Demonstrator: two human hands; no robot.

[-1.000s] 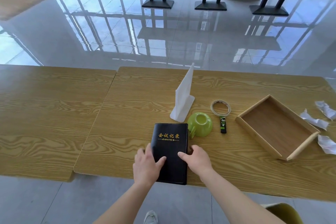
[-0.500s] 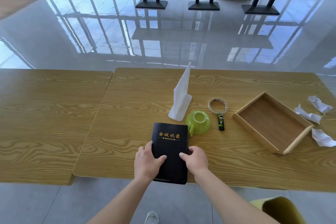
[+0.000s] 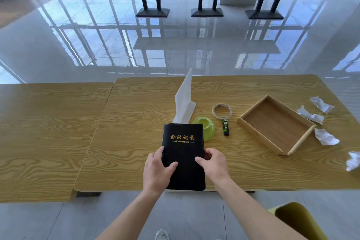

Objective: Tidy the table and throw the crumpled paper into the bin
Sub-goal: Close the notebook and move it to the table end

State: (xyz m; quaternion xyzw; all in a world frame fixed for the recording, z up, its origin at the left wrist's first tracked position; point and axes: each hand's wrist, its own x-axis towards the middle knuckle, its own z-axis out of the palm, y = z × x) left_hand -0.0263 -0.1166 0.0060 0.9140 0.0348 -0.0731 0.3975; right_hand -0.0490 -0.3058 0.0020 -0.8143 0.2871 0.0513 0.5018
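Both hands clamp a smooth black notebook at the near edge of the wood-grained tabletop. The left hand grips its left side and the right hand its right, thumbs across the cover. Creased white wads of crumpled paper lie towards the right edge, beyond a shallow rectangular wooden tray. A yellow-green bin stands on the floor.

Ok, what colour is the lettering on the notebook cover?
Golden yellow, printed on the black notebook; the head view shows it best.
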